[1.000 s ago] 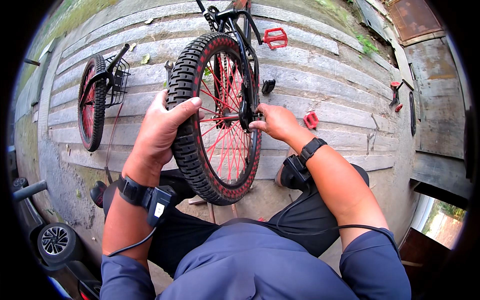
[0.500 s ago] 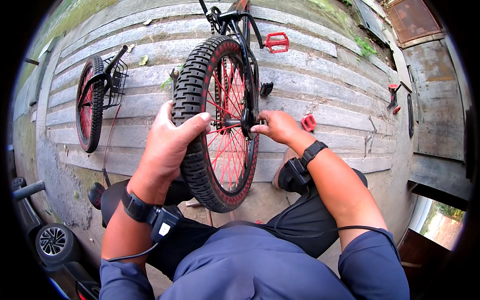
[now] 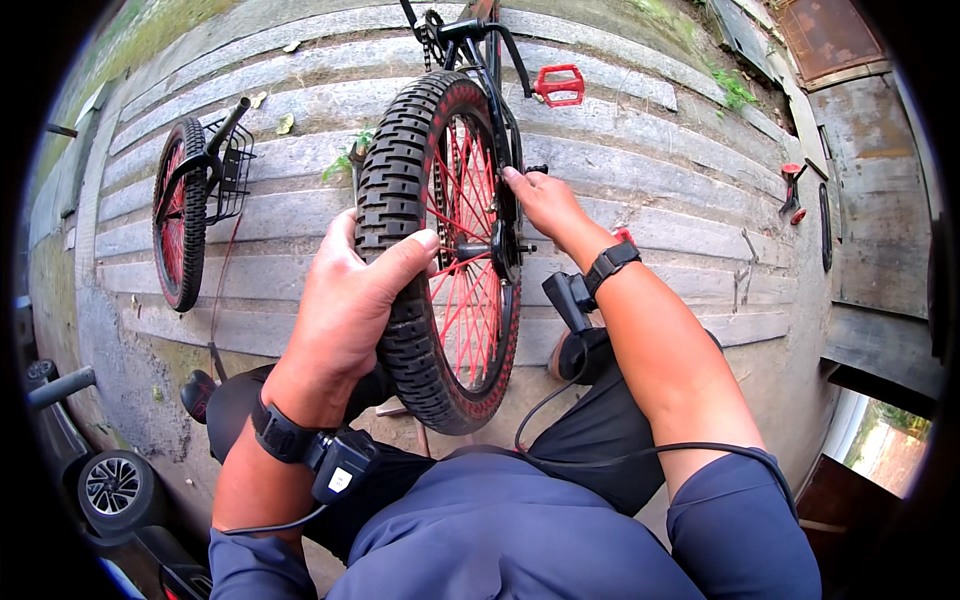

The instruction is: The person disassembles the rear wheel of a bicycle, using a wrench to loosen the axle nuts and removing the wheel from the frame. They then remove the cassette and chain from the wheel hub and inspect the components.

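My left hand [image 3: 358, 295] grips the knobby black tire [image 3: 385, 205] of the bicycle's wheel, which has red spokes and stands upright between my knees. My right hand [image 3: 545, 205] is higher, its fingers closed at the black frame tube [image 3: 500, 120] just right of the wheel; what lies under the fingertips is partly hidden. Below that hand, the hub [image 3: 475, 250] shows a bare axle end sticking out to the right. A red pedal [image 3: 560, 85] is on the crank above. A second loose red pedal is mostly hidden behind my right wrist.
At left lies a front wheel [image 3: 180, 215] with fork and black basket [image 3: 232, 170]. Loose red-and-black parts [image 3: 795, 200] lie at right by weathered metal panels [image 3: 870, 200]. Slatted stone paving [image 3: 200, 270] lies underneath; a car wheel [image 3: 115, 485] shows at lower left.
My right hand has moved up from the hub to the frame tube, uncovering the axle end. My left hand and the tire edge it grips have shifted slightly down and right.
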Demonstrator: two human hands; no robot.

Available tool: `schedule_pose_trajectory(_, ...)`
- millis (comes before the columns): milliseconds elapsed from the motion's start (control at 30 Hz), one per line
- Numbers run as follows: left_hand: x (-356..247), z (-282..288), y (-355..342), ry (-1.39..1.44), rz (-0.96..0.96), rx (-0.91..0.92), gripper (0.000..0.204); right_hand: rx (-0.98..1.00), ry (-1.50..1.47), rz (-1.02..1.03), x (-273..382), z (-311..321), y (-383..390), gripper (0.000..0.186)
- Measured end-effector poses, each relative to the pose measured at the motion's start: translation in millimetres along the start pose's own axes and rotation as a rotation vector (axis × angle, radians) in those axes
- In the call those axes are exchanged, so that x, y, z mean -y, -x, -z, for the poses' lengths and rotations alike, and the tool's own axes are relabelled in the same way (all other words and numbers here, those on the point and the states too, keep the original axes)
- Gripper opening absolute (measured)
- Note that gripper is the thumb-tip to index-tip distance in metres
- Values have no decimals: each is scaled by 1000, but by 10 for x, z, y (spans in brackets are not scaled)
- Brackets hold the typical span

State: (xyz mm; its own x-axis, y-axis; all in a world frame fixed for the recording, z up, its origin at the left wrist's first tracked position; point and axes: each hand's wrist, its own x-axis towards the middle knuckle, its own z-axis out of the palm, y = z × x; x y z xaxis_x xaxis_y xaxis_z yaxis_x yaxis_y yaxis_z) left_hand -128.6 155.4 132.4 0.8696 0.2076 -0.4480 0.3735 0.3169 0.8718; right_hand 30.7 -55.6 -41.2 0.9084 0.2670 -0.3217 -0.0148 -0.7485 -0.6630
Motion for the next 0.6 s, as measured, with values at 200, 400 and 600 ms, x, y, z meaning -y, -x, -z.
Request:
schedule_pose_trajectory(200, -12, -44, -63, -1, -34, 23, 34, 65, -86, -38, -109, -13, -49, 73)
schedule_pose_trajectory(400, -139, -198, -147, -11, -84, 48, 34, 174, -249, -172, -13, 96, 17, 73)
schedule_pose_trajectory(600, -245, -373, -206, -2, -79, 51, 33, 196, -436, -240, -18, 188, 92, 69)
